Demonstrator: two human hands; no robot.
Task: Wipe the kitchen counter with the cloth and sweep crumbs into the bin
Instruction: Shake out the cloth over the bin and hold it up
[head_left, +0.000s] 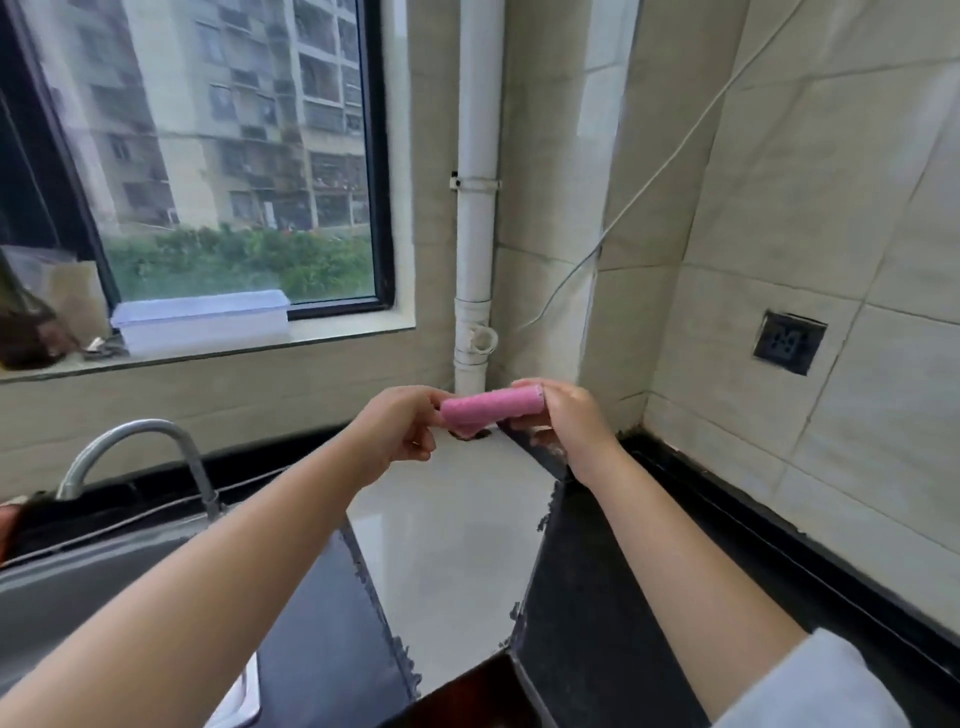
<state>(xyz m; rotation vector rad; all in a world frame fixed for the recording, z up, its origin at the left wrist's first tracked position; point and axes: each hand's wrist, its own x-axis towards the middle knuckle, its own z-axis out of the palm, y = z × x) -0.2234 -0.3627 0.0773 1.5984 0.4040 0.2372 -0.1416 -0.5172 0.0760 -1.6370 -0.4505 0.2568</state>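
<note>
So the left hand (402, 428) pinches one end of the rolled pink cloth (491, 408) at frame centre, its long axis running left-right, and the right hand (558, 418) grips the other end, above the counter (597, 571), neither nearer.

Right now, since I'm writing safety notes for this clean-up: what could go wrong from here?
1. The pink cloth is held rolled between left hand and right hand above an open gap in the dark counter; dropped, it might fall through.
2. Crumbs swept across could spill into that gap.
3. The gap's edges look rough and may snag the cloth.
</note>
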